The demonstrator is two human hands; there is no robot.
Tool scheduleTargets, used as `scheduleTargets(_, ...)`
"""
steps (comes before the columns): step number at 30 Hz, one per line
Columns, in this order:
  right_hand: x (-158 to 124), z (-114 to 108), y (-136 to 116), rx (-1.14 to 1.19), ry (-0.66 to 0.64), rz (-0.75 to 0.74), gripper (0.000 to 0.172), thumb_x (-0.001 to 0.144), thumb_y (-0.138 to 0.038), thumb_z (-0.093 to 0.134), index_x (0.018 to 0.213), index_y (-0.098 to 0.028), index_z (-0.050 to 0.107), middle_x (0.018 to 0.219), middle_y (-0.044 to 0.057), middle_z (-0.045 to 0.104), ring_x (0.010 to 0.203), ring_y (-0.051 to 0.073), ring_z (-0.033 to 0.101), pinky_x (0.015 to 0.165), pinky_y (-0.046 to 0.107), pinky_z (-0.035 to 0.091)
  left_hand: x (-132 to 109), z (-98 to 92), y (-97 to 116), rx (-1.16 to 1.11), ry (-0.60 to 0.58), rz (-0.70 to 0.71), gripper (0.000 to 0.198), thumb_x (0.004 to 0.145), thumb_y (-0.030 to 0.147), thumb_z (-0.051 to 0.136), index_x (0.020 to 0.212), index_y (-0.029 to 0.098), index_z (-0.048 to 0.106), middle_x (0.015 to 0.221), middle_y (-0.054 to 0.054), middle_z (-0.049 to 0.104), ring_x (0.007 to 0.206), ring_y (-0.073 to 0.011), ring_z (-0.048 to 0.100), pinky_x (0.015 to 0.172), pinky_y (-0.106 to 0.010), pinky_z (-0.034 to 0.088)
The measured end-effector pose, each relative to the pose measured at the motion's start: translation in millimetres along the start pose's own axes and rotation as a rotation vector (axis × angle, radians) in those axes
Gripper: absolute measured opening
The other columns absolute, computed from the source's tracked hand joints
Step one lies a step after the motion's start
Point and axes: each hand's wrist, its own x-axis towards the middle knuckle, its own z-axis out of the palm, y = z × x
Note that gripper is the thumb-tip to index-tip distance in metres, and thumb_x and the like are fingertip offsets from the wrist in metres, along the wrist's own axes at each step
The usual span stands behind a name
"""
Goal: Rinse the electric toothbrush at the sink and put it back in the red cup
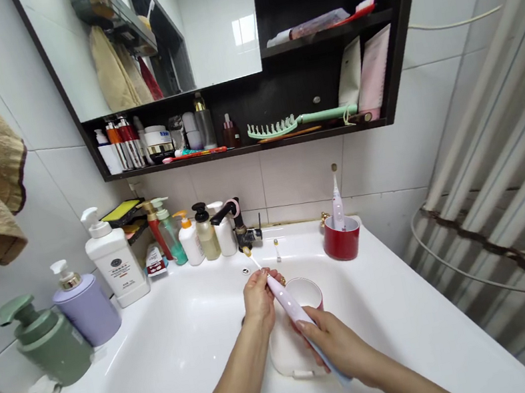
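A pale pink electric toothbrush slants over the washbasin, its brush head pointing up and away towards the tap. My left hand pinches it at the neck, where the head meets the handle. Lower down, my right hand wraps round the handle's bottom end, along with something light blue, perhaps a cloth, that hangs below the fingers. A cup with a white inside and a whitish translucent box stand in the basin under my hands, partly hidden by them.
The black tap rises behind the basin, with a small brush head on the rim. At right, a red cup holds another electric toothbrush. Several pump bottles line the left side. A dark mirror cabinet overhangs the back.
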Motion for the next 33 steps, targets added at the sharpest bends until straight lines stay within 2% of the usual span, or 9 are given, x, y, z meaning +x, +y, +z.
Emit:
scheduleTargets(3,0,1,-2,-0.031,0.044,-0.012,0.019,0.069,-0.037,0.035,0.070,-0.019,0.038,0.053,-0.006,0.037,0.036,0.005,0.037,0.034,0.017,0.031,0,1.1,0,-0.030,0.031,-0.006,0.004,0.064,0.012,0.047,0.060,0.012,0.047,0.052,-0.001,0.054,0.049,-0.0090,0.053,0.057,-0.025,0.045)
scheduleTargets(7,0,2,-4,0.071,-0.052,0.072,0.021,0.072,-0.039,0.029,0.070,-0.020,0.036,0.055,-0.005,0.039,0.036,0.004,0.037,0.033,0.017,0.031,2,0.9,1,-0.055,0.059,-0.013,0.007,0.065,0.010,0.044,0.059,0.013,0.047,0.051,0.000,0.053,0.048,-0.0085,0.053,0.055,-0.024,0.045)
scheduleTargets(11,-1,2,-2,-0.072,0.046,0.008,0.018,0.071,-0.036,0.032,0.071,-0.019,0.038,0.054,-0.005,0.038,0.036,0.004,0.038,0.033,0.016,0.030,2,-0.3,1,-0.055,0.065,0.001,0.008,0.065,0.010,0.043,0.058,0.013,0.047,0.051,0.000,0.053,0.048,-0.0085,0.053,0.056,-0.025,0.045)
scheduleTargets(14,-1,3,-3,-0.004,-0.025,0.061,0.020,0.072,-0.036,0.028,0.072,-0.019,0.036,0.057,-0.004,0.040,0.037,0.004,0.039,0.032,0.016,0.032,2,0.5,0,-0.058,0.076,-0.001,0.008,0.065,0.010,0.045,0.058,0.013,0.048,0.051,0.000,0.053,0.047,-0.0079,0.052,0.056,-0.024,0.045)
scheduleTargets(17,-2,2,-4,-0.061,-0.003,0.057,0.017,0.072,-0.034,0.029,0.072,-0.018,0.036,0.057,-0.004,0.039,0.036,0.004,0.039,0.031,0.016,0.030,4,0.3,-1,-0.057,0.102,-0.001,0.008,0.065,0.011,0.044,0.059,0.012,0.048,0.051,0.000,0.053,0.047,-0.0079,0.052,0.056,-0.023,0.044)
scheduleTargets(22,-7,1,-2,-0.055,-0.083,0.099,0.017,0.074,-0.031,0.026,0.075,-0.017,0.036,0.058,-0.004,0.039,0.035,0.003,0.037,0.029,0.015,0.030,17,-14.2,7,-0.039,0.163,0.030,0.011,0.067,0.010,0.042,0.057,0.012,0.046,0.051,0.000,0.051,0.048,-0.0066,0.051,0.056,-0.021,0.043)
scheduleTargets(25,-10,1,1,-0.075,-0.064,0.066,0.016,0.074,-0.030,0.026,0.075,-0.017,0.036,0.059,-0.004,0.040,0.034,0.003,0.036,0.029,0.014,0.029,28,-20.7,10,0.250,0.115,-0.010,0.010,0.067,0.011,0.042,0.059,0.013,0.046,0.052,0.000,0.051,0.048,-0.0060,0.051,0.055,-0.020,0.043)
scheduleTargets(27,-10,0,1,-0.068,-0.026,0.015,0.016,0.074,-0.030,0.026,0.076,-0.017,0.036,0.059,-0.004,0.039,0.034,0.003,0.036,0.029,0.014,0.029,37,-15.3,7,0.476,0.072,-0.038,0.007,0.066,0.012,0.044,0.059,0.012,0.048,0.049,0.001,0.049,0.043,-0.0053,0.048,0.052,-0.019,0.042)
scheduleTargets(33,-12,-6,-4,-0.039,0.038,-0.119,0.019,0.074,-0.033,0.030,0.077,-0.016,0.039,0.059,-0.004,0.039,0.037,0.003,0.038,0.034,0.015,0.031,85,31.9,-15,0.803,0.010,-0.046,0.013,0.057,0.009,0.051,0.046,0.013,0.046,0.032,0.003,0.040,0.035,-0.0091,0.043,0.045,-0.024,0.039)
